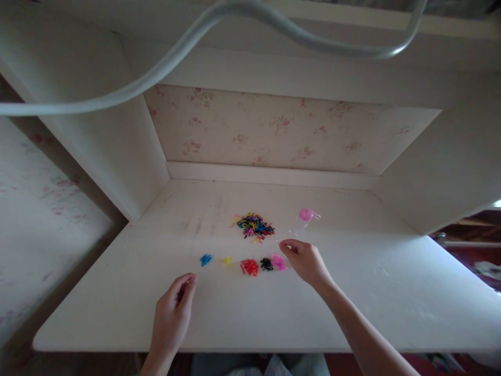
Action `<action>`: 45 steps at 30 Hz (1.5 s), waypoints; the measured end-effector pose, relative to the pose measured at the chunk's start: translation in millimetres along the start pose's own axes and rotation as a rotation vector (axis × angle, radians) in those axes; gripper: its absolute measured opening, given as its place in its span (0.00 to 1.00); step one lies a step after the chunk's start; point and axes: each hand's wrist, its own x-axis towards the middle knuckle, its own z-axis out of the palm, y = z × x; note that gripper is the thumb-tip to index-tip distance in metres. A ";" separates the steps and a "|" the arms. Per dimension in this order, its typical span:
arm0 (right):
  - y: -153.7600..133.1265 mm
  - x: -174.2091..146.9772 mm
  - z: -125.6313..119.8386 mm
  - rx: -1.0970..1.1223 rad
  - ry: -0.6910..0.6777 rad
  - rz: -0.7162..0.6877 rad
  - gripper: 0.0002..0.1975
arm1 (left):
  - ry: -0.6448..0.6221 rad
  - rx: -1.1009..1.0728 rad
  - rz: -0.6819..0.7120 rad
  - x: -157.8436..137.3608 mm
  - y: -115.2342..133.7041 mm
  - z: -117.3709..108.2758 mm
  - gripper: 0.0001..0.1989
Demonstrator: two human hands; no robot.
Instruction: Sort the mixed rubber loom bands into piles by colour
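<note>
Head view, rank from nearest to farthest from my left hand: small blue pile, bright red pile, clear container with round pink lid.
1. Small blue pile: just ahead of your left hand, rightward.
2. Bright red pile: farther right, mid-row.
3. Clear container with round pink lid: farthest right, beyond your right hand.

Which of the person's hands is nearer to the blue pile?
Left. The left hand is close by the blue pile, on its near-left side, not touching; the right hand is farther off, right of the black pile.

pale cable (78, 107): across top | floral wallpaper (258, 130): behind | white desk (376, 271): below
</note>
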 end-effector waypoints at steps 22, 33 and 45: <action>36.0 -35.2 1.1 -0.006 0.016 -0.004 0.20 | 0.030 0.190 0.050 1.0 9.4 6.9 0.20; 22.5 -60.6 15.2 -0.296 -0.069 -0.077 0.16 | -0.001 0.210 0.043 1.3 9.0 8.0 0.21; 2.4 -38.2 23.5 -0.518 -0.143 -0.122 0.17 | -0.026 0.209 0.048 0.9 6.6 7.6 0.20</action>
